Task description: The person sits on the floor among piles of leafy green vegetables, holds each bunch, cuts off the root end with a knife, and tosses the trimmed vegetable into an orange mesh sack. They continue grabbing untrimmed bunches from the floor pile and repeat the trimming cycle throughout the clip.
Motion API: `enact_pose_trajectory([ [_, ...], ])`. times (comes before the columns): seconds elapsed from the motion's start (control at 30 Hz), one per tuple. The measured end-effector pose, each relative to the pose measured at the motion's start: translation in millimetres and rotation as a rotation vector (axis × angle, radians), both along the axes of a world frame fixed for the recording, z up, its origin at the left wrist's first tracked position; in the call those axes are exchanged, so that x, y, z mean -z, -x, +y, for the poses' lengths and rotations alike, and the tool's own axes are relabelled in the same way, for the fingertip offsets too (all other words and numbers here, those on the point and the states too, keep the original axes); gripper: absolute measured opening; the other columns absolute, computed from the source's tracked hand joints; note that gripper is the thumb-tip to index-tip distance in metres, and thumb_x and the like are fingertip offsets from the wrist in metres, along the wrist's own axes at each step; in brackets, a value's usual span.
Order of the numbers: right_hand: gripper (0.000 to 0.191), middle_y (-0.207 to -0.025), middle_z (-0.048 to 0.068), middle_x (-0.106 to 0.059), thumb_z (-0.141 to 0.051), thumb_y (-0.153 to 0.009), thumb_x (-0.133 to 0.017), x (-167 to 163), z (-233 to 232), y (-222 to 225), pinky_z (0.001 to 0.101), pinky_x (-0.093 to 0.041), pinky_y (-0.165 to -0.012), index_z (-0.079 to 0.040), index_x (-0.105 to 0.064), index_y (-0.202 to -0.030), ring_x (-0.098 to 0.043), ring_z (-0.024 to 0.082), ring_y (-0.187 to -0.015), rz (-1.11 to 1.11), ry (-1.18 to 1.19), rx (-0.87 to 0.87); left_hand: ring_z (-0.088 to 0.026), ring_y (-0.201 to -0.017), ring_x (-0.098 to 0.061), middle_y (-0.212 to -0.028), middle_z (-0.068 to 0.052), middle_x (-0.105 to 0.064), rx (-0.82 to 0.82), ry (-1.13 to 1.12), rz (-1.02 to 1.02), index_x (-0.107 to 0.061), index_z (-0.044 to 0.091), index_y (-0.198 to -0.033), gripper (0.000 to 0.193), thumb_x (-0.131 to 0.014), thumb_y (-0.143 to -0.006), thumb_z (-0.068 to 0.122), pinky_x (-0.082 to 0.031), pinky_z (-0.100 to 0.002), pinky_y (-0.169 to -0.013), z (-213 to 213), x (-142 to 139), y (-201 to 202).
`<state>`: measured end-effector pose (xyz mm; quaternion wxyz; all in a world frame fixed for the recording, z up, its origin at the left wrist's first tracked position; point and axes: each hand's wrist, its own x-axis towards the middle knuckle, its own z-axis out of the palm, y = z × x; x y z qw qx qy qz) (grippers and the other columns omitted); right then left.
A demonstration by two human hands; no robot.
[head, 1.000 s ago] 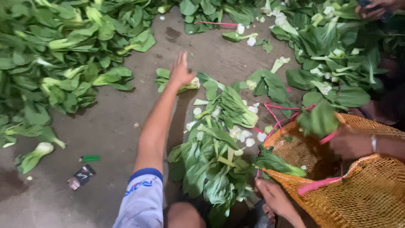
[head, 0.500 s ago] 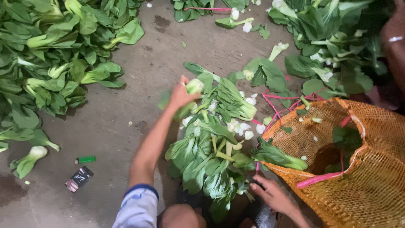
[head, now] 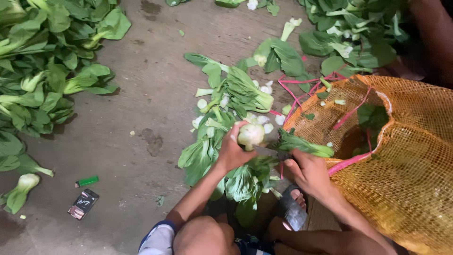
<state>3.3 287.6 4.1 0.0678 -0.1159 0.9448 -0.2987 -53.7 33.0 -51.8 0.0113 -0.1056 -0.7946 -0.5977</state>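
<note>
From the head camera, looking down over my knees: my left hand (head: 231, 153) is curled around a head of bok choy (head: 250, 136), fingers and thumb closed on its pale bulbous base so the cut end faces up toward me and the leaves hang down between my legs. Held that way, the stem end is open to view and to my other hand. My right hand (head: 309, 172) sits just beside it, fingers closed loosely; something thin seems to run from it toward the base, but I cannot tell what it is.

The orange mesh sack (head: 401, 156) lies open-mouthed right against my right hand, its pink drawstring (head: 347, 160) slack, a few leaves already inside, near enough that nothing has to travel far. In front of my hands lies a small pile of greens (head: 236, 101) with white stem trimmings (head: 264, 123) scattered on the concrete floor (head: 155, 94). A larger heap of bok choy (head: 42, 80) lies well apart on my left. A green lighter (head: 88, 181) and a small packet (head: 83, 204) rest on the floor near my left knee, out of the way.
</note>
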Motion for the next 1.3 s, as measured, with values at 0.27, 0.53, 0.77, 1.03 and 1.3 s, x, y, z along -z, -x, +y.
enact_pose_trajectory([
  [0.27, 0.041, -0.068, 0.017, -0.063, -0.047, -0.094, -0.061, -14.7, -12.3, -0.6, 0.0508, -0.049, -0.058, -0.007, -0.057, -0.085, -0.064, 0.040, -0.066, 0.109, -0.185, -0.083, -0.039, -0.103, -0.067, -0.113, -0.019, -0.067, 0.084, 0.061, 0.125, -0.053, 0.003, -0.129, 0.079, -0.093, -0.065, 0.025, -0.053, -0.046, -0.088, 10.5, -1.7, -19.8],
  [0.53, 0.038, -0.070, 0.017, -0.065, -0.044, -0.094, -0.063, -5.6, 11.2, -1.9, 0.0492, -0.050, -0.060, -0.007, -0.064, -0.089, -0.066, 0.038, -0.066, 0.084, -0.196, 0.039, -0.034, -0.101, -0.070, -0.111, -0.016, -0.066, 0.083, 0.000, 0.171, -0.051, 0.004, -0.128, 0.073, -0.093, -0.076, 0.032, -0.055, -0.042, -0.088, 18.0, -8.2, -38.8],
  [0.77, 0.032, -0.072, 0.019, -0.064, -0.038, -0.095, -0.062, 4.4, 20.6, -10.1, 0.0494, -0.051, -0.061, -0.006, -0.066, -0.096, -0.066, 0.040, -0.068, 0.109, -0.066, 0.017, -0.030, -0.098, -0.073, -0.107, -0.015, -0.071, 0.087, -0.087, 0.033, -0.054, 0.003, -0.128, 0.069, -0.092, -0.075, 0.028, -0.058, -0.039, -0.087, 22.0, -5.6, -35.2],
  [1.03, 0.042, -0.070, 0.019, -0.064, -0.044, -0.101, -0.055, 32.4, 31.0, -3.3, 0.0477, -0.049, -0.061, -0.005, -0.065, -0.090, -0.062, 0.036, -0.063, -0.127, -0.175, 0.195, -0.025, -0.099, -0.073, -0.109, -0.009, -0.072, 0.135, -0.341, -0.354, -0.052, 0.005, -0.131, 0.070, -0.090, -0.076, 0.028, -0.058, -0.036, -0.090, 19.8, 25.7, -42.5],
  [1.3, 0.065, -0.070, 0.007, -0.050, -0.046, -0.116, -0.034, 101.2, 47.7, -26.5, 0.0352, -0.046, -0.067, 0.003, -0.061, -0.080, -0.047, 0.019, -0.069, -0.519, 0.312, 0.291, -0.027, -0.118, -0.063, -0.130, -0.014, -0.061, 0.050, -1.282, -1.013, -0.051, 0.006, -0.143, 0.071, -0.061, -0.098, 0.061, -0.053, -0.043, -0.102, 5.4, 83.1, -49.6],
])
